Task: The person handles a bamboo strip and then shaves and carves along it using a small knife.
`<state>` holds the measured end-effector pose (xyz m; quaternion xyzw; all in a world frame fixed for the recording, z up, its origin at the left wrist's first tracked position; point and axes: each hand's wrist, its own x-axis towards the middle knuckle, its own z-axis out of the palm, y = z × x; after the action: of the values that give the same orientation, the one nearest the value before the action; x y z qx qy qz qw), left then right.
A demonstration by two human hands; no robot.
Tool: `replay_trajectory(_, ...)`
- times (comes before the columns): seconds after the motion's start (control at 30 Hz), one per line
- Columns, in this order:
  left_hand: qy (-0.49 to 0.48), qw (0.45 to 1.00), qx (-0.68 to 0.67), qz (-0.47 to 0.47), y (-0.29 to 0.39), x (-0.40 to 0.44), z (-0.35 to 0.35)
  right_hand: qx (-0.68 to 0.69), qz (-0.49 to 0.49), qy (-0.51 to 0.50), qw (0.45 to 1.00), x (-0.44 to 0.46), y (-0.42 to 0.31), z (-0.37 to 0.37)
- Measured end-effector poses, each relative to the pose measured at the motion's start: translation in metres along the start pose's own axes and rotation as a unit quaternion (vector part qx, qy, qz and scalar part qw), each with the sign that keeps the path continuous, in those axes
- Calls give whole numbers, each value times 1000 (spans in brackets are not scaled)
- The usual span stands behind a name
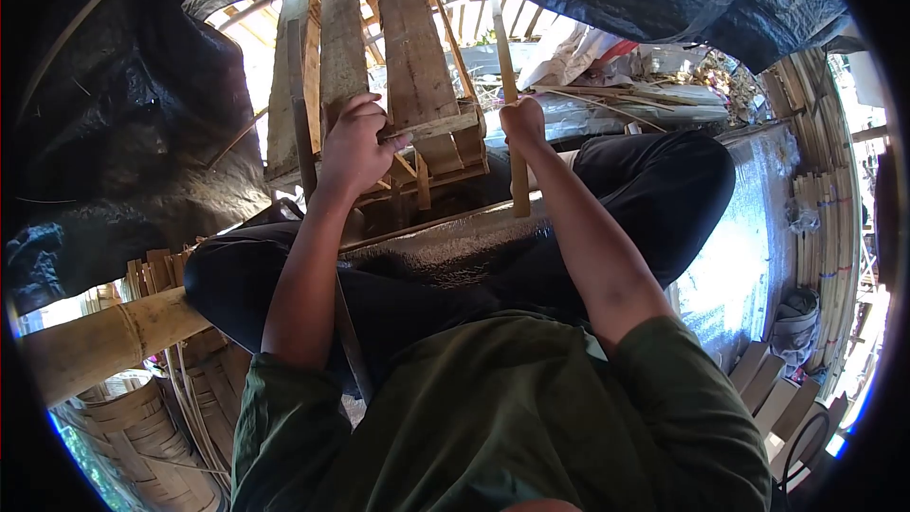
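Ahead of the crossed legs stands a wooden frame of upright planks. At its left part is my left hand, fingers bent and thumb pointing right, beside a dark thin bar that runs down past the left forearm. Whether those fingers grip the bar or rest on the plank edge is not clear. To the right of the frame, my right hand is closed in a fist around a flat bamboo strip, which stands nearly upright, its lower end above the lap.
Black plastic sheeting hangs at the left and across the top. A thick bamboo pole lies at lower left above a woven basket. Thin strips lie behind the right hand. Bundled bamboo and wooden blocks are at right.
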<state>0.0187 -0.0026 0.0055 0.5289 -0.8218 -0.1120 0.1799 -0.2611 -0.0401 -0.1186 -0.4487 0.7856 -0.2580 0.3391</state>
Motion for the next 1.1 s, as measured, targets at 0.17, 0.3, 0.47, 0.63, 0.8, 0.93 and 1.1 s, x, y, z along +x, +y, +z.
replay_trajectory(0.17,0,1000,3,3,4,2,-4,-47,-13,93,994,54,61,51)
replay_trajectory(0.3,-12,1000,-2,-8,7,3,-4,-17,119,25,992,66,77,58)
replay_trajectory(0.47,-7,1000,-8,-10,10,5,-7,-26,136,-13,990,83,76,61)
replay_trajectory(0.63,-38,998,-53,-25,15,9,-12,-75,103,-101,987,117,127,106)
replay_trajectory(0.8,-32,998,-45,-5,12,11,-9,106,164,-146,970,98,123,113)
replay_trajectory(0.93,-35,999,-25,-5,14,12,-8,280,229,-208,909,98,130,125)
replay_trajectory(1.1,-56,998,-31,1,17,13,-2,379,271,-241,851,108,134,134)
